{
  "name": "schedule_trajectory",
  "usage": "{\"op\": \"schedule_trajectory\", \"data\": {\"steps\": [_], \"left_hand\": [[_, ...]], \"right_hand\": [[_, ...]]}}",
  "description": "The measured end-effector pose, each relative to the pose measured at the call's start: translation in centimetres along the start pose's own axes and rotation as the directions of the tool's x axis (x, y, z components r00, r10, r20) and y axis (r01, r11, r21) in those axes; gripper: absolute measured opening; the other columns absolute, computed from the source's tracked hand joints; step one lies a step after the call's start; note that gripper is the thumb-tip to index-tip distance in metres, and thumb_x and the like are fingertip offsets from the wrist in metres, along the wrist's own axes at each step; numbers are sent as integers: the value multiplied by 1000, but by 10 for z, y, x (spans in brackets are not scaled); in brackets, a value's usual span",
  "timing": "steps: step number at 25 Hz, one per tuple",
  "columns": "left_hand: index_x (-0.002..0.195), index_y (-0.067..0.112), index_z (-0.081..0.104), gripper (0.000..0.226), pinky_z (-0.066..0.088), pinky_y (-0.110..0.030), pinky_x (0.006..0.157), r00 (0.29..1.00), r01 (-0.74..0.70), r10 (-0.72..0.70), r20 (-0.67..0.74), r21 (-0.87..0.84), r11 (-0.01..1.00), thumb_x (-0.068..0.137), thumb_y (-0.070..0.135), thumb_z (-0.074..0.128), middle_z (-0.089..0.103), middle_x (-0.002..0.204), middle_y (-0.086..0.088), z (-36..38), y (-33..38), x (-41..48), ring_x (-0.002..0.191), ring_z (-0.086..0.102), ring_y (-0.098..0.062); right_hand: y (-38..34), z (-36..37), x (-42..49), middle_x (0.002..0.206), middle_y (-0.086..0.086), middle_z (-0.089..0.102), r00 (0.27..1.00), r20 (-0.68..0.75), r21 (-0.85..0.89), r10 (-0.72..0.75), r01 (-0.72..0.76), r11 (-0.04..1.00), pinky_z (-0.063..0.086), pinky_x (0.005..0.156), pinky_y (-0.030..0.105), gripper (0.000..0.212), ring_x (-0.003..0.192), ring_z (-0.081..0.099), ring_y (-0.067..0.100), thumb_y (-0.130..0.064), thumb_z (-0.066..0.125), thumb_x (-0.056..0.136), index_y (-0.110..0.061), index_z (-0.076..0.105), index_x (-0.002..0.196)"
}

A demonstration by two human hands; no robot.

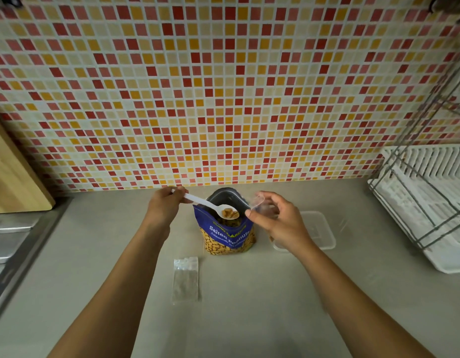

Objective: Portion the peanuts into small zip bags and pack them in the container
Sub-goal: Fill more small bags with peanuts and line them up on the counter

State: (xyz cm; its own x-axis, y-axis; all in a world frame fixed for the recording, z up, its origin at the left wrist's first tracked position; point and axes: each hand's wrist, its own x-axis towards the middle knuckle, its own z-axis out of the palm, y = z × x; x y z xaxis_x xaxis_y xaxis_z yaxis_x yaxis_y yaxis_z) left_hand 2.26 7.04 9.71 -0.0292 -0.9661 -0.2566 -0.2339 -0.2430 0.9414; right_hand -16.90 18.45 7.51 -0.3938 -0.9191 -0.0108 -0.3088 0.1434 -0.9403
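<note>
White plastic spoon (213, 204) is the piece that matters: its bowl carries a small heap of peanuts (230, 213) and hangs just over the open mouth of the blue Salted Peanuts pouch (227, 236), which stands upright on the desk (249, 306). The left hand (164, 205) has its grip clamped on the far end of the handle, so the spoon's long axis runs from upper left down to lower right, bowl end pointing at the other hand.

The right hand (278, 220) pinches a small clear zip bag (260, 204) by its upper edge, grip closed on the film, just to the right of the spoon bowl and at about the same height. Whether the bag's mouth is spread open is hard to tell through the clear plastic.

The next move likely turns on that short gap: the bowl needs to travel right along its own axis into the bag's mouth, then tip. The left hand is nearer the load; the right only has to present the opening.

A clear plastic container (319, 228) sits on the desk beyond the right hand, near the pouch. A flat stack of spare zip bags (186, 280) lies on the desk nearer the person, in front of the pouch.
</note>
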Motion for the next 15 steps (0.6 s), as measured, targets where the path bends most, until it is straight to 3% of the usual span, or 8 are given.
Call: {"op": "schedule_trajectory", "data": {"steps": [2,3,4,5,6,7,11,15], "left_hand": [[99,17,61,23,40,-38,89,959,-270,283,-24,235,934,96,31,42,64,102,-3,0,-2,0,112,54,-27],[102,18,62,26,40,-44,95,894,-408,447,39,485,773,95,35,42,65,104,-3,1,-3,-2,117,50,-27],[105,21,62,28,34,-50,100,819,-478,553,151,714,512,95,37,43,64,110,-3,5,-3,-6,125,43,-26],[108,23,62,28,26,-56,104,774,-498,567,282,824,270,95,38,42,62,116,-2,11,-4,-10,133,35,-23],[112,24,61,30,21,-59,105,780,-507,503,373,848,157,95,39,40,60,122,-1,18,-5,-14,137,28,-20],[114,25,60,31,18,-61,106,816,-505,411,407,848,162,96,39,38,57,127,1,26,-7,-17,140,24,-17],[105,22,64,28,19,-61,105,936,-346,239,257,788,510,97,33,40,51,134,-1,44,-17,-10,133,35,-19],[78,20,57,22,32,-60,99,965,-252,232,119,654,713,94,27,45,58,90,-2,43,-13,-5,87,52,-18]], "right_hand": [[0,3,-1,106,-10,60,998,68,-42,-11,14,999,47,64,13,50,101,59,9,-33,74,76,-25,54,120],[0,5,-2,105,-11,60,996,85,-60,-12,17,998,48,64,14,50,101,59,10,-33,74,76,-25,54,120],[-1,5,-2,105,-11,60,996,85,-75,-10,17,997,48,64,15,49,101,59,10,-34,74,76,-25,54,120],[-1,5,-1,107,-10,60,997,78,-86,-10,17,996,48,62,16,49,100,59,11,-35,74,75,-25,54,119],[-2,5,-1,108,-10,60,998,70,-95,-9,15,995,47,62,15,48,100,59,10,-36,74,75,-25,55,118],[-3,4,0,108,-10,60,998,68,-103,-5,12,995,46,63,14,47,100,58,9,-36,73,76,-25,55,117],[-5,1,0,108,-11,59,995,94,-84,20,-12,996,45,67,13,46,99,57,6,-37,73,76,-26,54,117],[-6,-2,0,111,-12,57,993,111,-96,45,-34,995,41,61,10,48,99,54,5,-37,71,78,-27,51,120]]}}
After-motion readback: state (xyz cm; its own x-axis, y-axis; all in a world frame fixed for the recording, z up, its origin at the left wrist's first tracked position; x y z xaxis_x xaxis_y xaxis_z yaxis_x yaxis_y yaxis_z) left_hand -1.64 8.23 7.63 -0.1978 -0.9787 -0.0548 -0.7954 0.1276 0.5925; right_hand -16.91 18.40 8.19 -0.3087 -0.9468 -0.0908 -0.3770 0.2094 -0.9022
